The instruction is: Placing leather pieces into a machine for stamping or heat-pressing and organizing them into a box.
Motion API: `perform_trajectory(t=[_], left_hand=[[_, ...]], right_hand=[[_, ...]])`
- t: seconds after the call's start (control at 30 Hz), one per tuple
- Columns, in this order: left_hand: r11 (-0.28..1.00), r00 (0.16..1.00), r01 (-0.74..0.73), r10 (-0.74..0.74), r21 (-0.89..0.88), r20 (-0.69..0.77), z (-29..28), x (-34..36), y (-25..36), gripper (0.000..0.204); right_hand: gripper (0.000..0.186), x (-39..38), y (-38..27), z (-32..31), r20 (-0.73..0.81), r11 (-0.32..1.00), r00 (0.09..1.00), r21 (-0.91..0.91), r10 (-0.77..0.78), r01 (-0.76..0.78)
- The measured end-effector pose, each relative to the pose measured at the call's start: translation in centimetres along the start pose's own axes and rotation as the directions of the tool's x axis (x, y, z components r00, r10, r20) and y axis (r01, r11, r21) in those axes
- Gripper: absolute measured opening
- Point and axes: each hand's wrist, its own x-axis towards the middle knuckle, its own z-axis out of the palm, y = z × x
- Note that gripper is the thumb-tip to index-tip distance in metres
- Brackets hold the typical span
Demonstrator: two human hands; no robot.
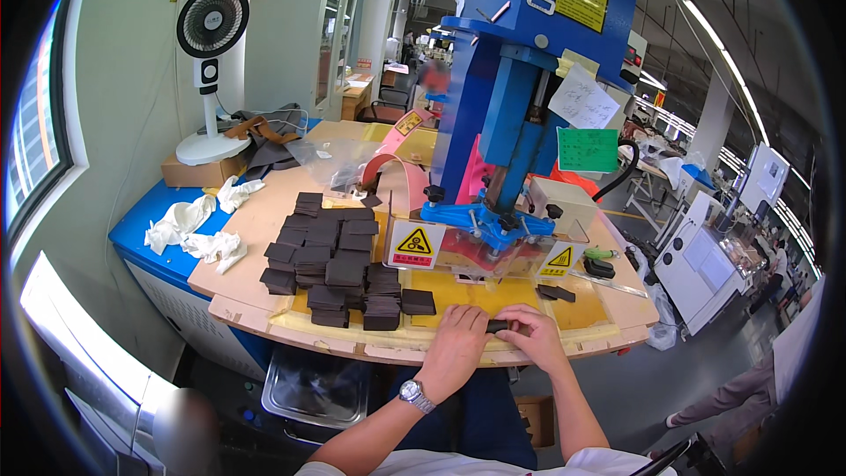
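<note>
At the front edge of the table, both my hands are closed on a small dark flat piece point(498, 326). My left hand point(458, 341), with a watch on its wrist, has its fingers bent at the piece's left end. My right hand point(534, 337) pinches the other end between thumb and fingers. Much of the piece is covered by the fingers. Left of my left hand sit several stacks of dark brown rectangular pieces point(344, 272), and a single low stack point(418, 301) lies closest to it. Beyond my right hand, a few loose dark pieces point(556, 293) rest on the yellow surface point(601, 304).
A blue press machine point(507, 115) rises behind my hands, fronted by a clear guard point(414, 247) with warning labels. White crumpled cloths point(181, 222) lie on a blue cabinet at left, near a standing fan point(211, 22). A black object point(599, 268) sits at the table's right.
</note>
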Motion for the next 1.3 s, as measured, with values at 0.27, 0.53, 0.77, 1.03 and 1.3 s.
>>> perform_trajectory(t=[0.27,0.53,0.77,1.03,1.3], left_hand=[[1.000,1.000,-0.009,0.009,-0.005,-0.009,0.0,-0.1,-0.1,0.034],[1.000,1.000,-0.012,0.012,0.007,-0.002,-0.2,-0.1,0.0,0.034],[1.000,1.000,0.009,-0.009,-0.002,-0.003,0.0,-0.2,-0.1,0.035],[1.000,1.000,0.011,-0.012,-0.018,-0.018,0.1,0.0,-0.2,0.033],[0.999,0.999,0.014,-0.015,-0.031,-0.032,-0.1,-0.5,0.0,0.032]], right_hand=[[0.032,0.1,0.3,0.0,0.008,1.000,1.000,-0.003,-0.013,0.013],[0.038,0.0,0.1,-0.1,0.030,1.000,0.999,-0.020,-0.011,0.012],[0.037,0.0,0.1,-0.1,0.027,0.999,0.999,-0.027,-0.036,0.037],[0.032,0.3,0.9,0.0,0.026,1.000,1.000,0.011,-0.005,0.005],[0.034,0.0,1.1,0.4,-0.001,0.999,1.000,0.045,0.017,-0.017]])
